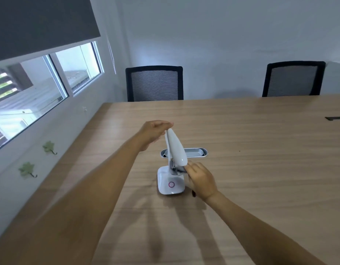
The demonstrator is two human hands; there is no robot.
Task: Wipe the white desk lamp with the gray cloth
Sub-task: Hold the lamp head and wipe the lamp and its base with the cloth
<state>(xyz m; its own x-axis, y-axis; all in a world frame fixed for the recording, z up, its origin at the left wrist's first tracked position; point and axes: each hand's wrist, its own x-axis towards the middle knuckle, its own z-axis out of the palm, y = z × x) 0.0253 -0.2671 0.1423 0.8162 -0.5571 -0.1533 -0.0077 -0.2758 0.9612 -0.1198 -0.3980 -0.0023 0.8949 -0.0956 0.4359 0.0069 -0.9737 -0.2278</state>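
A: Largest item first. Wooden table (241, 150) fills the lower frame; all positions below are referenced to the white desk lamp (171, 180) standing on it.

B: Noted. Behind the lamp?

A: Two black mesh chairs at the table's far edge: one (154, 83) almost straight behind the lamp, the other (293, 79) behind and well to its right. Window (46, 81) with a dark roller blind (41, 22) on the wall to the lamp's left.

B: Lamp itself?

A: Base flat on the table, pink ring on its top face. Head tilted upward, tip pointing away from the viewer. A silver oval tray (196, 153) set in the tabletop lies just behind the lamp, partly covered by the head.

B: Hands?

A: Left hand (155, 133) above and behind the base, fingers brought together, pinching the upper tip of the lamp head. Right hand (200, 178) just right of the base, fingers curled closed on the gray cloth (176, 170).

B: Cloth position?

A: Bunched at the lamp's hinge, touching the neck below the head, directly above the base. Most of it is hidden by the hand and the head.

B: Smaller items?

A: Two green leaf-shaped wall hooks (48, 147) on the wall left of the lamp, below the window.
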